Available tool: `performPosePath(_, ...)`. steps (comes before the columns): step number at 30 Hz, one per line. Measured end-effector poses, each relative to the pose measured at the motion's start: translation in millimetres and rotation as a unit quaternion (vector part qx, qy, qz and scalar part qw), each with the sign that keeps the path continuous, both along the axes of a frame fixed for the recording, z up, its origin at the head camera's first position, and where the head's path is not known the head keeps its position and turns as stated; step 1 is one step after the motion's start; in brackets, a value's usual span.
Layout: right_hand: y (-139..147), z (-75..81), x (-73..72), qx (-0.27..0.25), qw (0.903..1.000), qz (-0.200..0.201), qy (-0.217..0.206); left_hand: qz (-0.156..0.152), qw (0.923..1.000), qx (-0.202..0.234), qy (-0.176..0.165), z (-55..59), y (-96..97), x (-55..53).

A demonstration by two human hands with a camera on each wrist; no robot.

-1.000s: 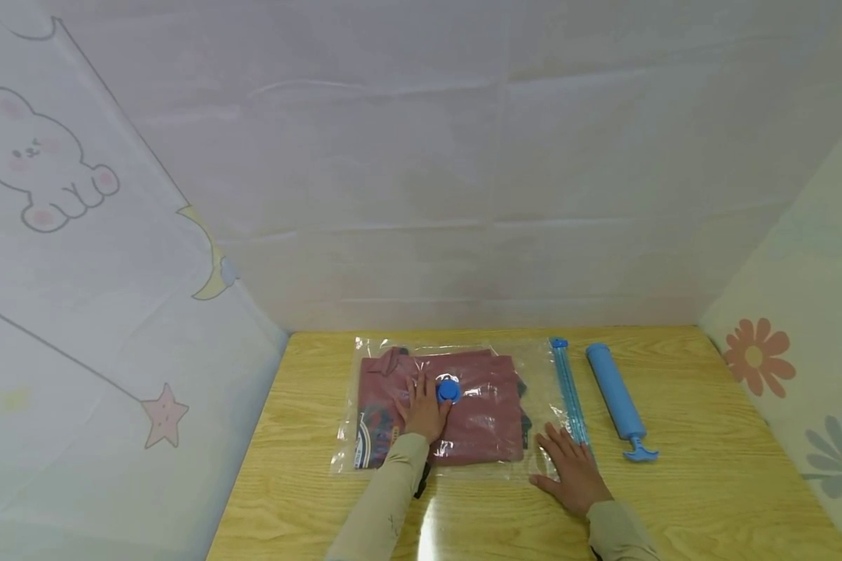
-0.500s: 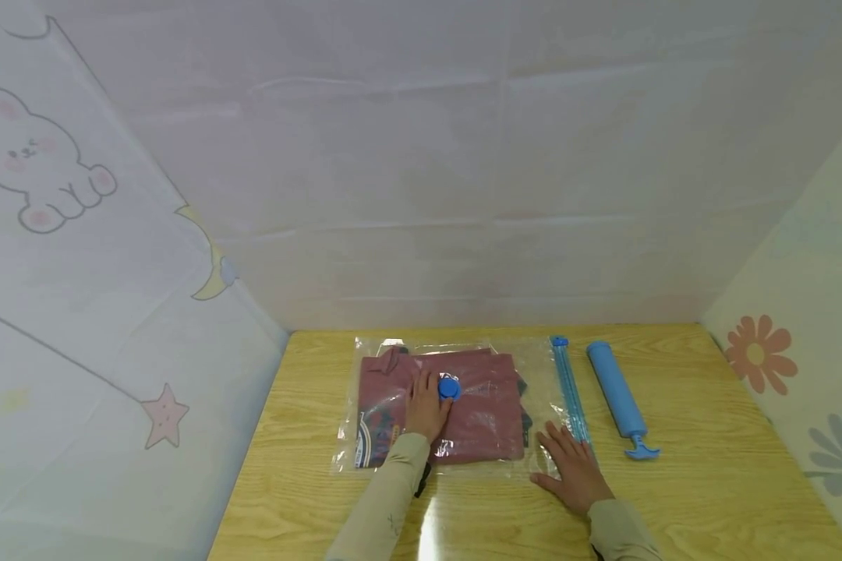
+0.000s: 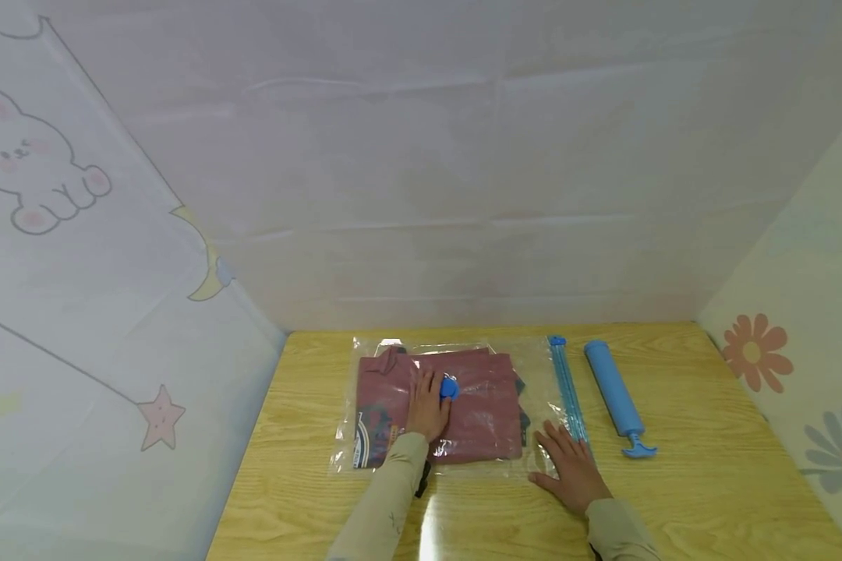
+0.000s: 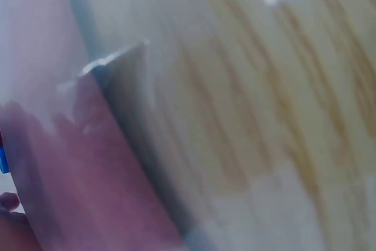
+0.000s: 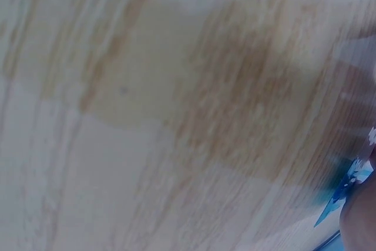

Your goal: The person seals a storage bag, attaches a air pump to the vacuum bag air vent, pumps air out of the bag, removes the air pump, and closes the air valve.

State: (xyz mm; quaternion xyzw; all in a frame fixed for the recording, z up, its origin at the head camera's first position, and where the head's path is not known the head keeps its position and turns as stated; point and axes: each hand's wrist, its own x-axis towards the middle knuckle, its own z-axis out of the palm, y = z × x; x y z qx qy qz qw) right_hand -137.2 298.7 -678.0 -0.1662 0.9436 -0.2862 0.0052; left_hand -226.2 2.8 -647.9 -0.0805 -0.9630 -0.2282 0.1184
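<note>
A clear plastic bag (image 3: 540,366) lies flat on the table with a folded maroon collared shirt (image 3: 480,425) inside. On its upper face is a round blue valve (image 3: 450,388). My left hand (image 3: 428,413) rests on the bag over the shirt, fingers extended, with fingertips and thumb beside the valve. Across the bag's near right corner lies my right hand (image 3: 571,471), fingers spread flat, by the blue zip seal (image 3: 568,393). In the left wrist view the shirt (image 4: 88,174) shows blurred under shiny plastic; only a bit of the hand appears.
A blue hand pump (image 3: 613,389) with a T-shaped handle lies right of the zip seal. The wooden table (image 3: 702,483) meets printed cloth walls (image 3: 393,265) at the back and both sides.
The left hand's fingers have drawn together and shifted slightly right toward the valve, which they now partly cover. The right hand, bag and pump look unmoved.
</note>
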Motion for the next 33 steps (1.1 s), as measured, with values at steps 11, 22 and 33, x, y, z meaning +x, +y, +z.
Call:
performPosePath(11, 0.2, 0.0, -0.3, 0.001, 1.0000, 0.000, -0.003, 0.009, 0.9992, 0.012, -0.037, -3.3, 0.0, 0.7)
performPosePath(22, 1.3, 0.0, 0.6, 0.004, 0.9999, -0.003, -0.010, 0.023, 0.9978, 0.030, -0.055, -3.9, 1.0, -0.6)
performPosePath(33, 1.5, -2.8, -0.3, 0.001, 0.9999, -0.004, -0.014, 0.026, 0.9984, 0.022, -0.045, -9.3, -1.1, -1.6)
